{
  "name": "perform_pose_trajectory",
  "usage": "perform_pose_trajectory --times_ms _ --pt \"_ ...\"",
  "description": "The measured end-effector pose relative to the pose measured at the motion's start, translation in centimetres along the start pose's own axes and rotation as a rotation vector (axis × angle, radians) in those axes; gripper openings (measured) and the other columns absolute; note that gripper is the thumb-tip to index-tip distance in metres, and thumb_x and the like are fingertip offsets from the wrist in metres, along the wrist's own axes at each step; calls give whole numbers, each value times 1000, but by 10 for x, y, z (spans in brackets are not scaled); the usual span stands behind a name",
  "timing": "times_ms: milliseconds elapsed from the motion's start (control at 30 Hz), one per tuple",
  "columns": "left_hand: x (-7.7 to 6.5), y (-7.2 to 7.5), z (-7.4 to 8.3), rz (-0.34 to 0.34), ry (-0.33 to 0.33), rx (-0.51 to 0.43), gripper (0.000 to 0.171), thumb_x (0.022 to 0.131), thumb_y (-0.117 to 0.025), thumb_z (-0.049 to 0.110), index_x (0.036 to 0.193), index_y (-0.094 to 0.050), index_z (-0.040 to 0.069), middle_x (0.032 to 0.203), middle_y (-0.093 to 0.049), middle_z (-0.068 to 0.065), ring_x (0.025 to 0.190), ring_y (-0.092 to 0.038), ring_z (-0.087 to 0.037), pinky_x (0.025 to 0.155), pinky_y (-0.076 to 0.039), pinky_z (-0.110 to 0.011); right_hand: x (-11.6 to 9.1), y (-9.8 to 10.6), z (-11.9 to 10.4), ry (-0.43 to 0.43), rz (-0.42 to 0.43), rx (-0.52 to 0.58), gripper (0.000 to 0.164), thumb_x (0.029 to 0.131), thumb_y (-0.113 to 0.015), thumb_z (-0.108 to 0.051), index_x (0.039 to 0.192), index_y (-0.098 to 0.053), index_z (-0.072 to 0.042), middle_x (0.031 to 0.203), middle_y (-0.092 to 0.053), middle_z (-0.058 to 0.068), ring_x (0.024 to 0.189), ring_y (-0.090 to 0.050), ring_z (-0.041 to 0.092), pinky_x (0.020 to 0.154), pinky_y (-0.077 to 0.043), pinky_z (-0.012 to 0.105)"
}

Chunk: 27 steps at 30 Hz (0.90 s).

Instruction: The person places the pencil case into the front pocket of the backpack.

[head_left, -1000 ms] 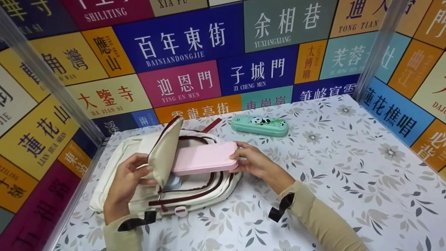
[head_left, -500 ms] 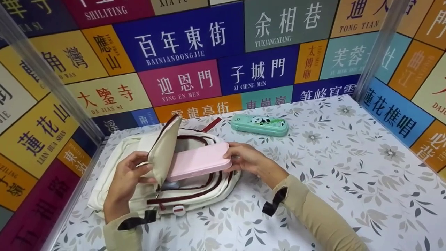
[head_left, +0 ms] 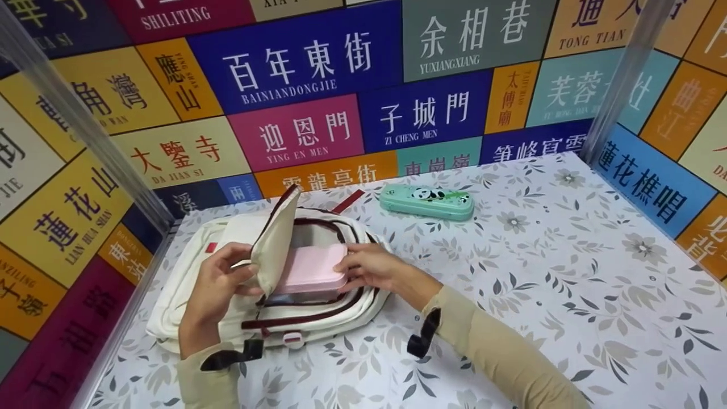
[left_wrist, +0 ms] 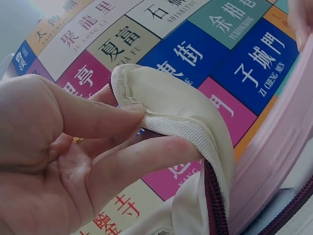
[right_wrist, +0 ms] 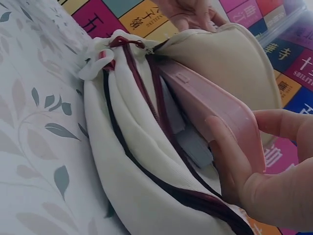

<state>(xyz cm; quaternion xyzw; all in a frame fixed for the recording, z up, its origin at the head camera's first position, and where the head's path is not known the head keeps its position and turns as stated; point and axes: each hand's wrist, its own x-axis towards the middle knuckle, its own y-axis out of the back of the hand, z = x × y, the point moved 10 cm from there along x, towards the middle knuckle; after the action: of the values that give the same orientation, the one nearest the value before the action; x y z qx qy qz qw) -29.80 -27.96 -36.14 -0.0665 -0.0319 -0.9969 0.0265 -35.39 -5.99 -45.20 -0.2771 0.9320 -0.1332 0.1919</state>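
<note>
A cream backpack (head_left: 193,278) with dark red zippers lies on the table, its front pocket unzipped. My left hand (head_left: 218,284) pinches the edge of the raised pocket flap (head_left: 278,241); the left wrist view shows thumb and fingers on the flap's rim (left_wrist: 176,122). My right hand (head_left: 375,270) grips the near end of a pink case (head_left: 315,267), thumb on one face and fingers on the other. The case's far end is inside the pocket, partly hidden by the flap. Pale grey-blue items (right_wrist: 193,142) show inside the pocket in the right wrist view.
A mint green pencil case (head_left: 426,203) with panda pictures lies at the back of the table. Behind stands a wall of coloured place-name panels (head_left: 306,65). A dark red strap (head_left: 347,201) sticks out beyond the backpack. The floral tabletop (head_left: 568,272) extends to the right.
My right hand has moved left, sliding the pink case deeper into the backpack's pocket. My left hand still holds the flap up in nearly the same place.
</note>
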Motion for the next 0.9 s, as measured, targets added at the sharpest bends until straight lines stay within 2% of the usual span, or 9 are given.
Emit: perform_pose_trajectory --times_ms 100,267,400,500,600,733,800,900 --pt "1 -2 -1 -16 -5 -4 24 86 -58 -18 106 -59 -5 92 -68 -2 78 -66 -16 51 -63 -32 10 -16 7 -7 -23 -14 67 88 -59 6 151 -39 -4 117 -62 18 94 -68 25 84 -65 43" --pt "2 -1 -2 -19 -5 -13 23 86 -58 -19 106 -59 -6 91 -67 -4 74 -65 -16 50 -63 -32 26 -35 9 -6 -5 -38 67 86 -59 5 150 -43 -7 101 -63 12 83 -67 21 77 -66 39" --pt "2 1 -3 -16 7 -12 24 86 -58 -19 106 -59 -5 91 -66 -4 73 -64 -14 50 -63 -32 37 -49 13 -28 -9 -23 72 86 -58 5 153 -36 -7 99 -63 11 81 -67 20 76 -66 37" --pt "3 -2 -4 -29 21 -10 25 86 -57 -18 106 -60 -2 91 -66 -3 72 -64 -14 51 -63 -32 39 -52 15 -37 -13 -13 73 88 -58 5 155 -32 -8 104 -64 13 84 -67 21 78 -66 37" --pt "4 -2 -5 -32 30 -12 26 86 -55 -18 105 -60 -1 90 -67 -3 71 -65 -14 52 -63 -32 39 -52 16 -35 -15 -19 76 91 -59 5 158 -24 -6 117 -65 21 88 -68 22 83 -65 39" --pt "3 -1 -3 -29 21 -11 25 86 -55 -18 105 -59 -2 89 -68 -3 70 -66 -15 51 -63 -32 36 -48 15 -2 46 -4 86 90 -65 6 156 -10 5 128 -59 32 86 -70 23 86 -65 41" --pt "2 1 -2 -30 13 -11 24 86 -56 -18 105 -59 -3 89 -68 -3 70 -66 -15 51 -63 -32 35 -46 15 33 91 0 83 88 -68 6 151 -14 10 124 -59 32 80 -69 22 83 -65 40" --pt "1 3 -2 -30 3 -14 23 86 -57 -18 105 -60 -4 88 -68 -3 70 -66 -15 50 -63 -33 34 -44 14 97 139 -27 70 85 -71 5 141 -29 10 120 -59 28 75 -68 20 80 -66 36"
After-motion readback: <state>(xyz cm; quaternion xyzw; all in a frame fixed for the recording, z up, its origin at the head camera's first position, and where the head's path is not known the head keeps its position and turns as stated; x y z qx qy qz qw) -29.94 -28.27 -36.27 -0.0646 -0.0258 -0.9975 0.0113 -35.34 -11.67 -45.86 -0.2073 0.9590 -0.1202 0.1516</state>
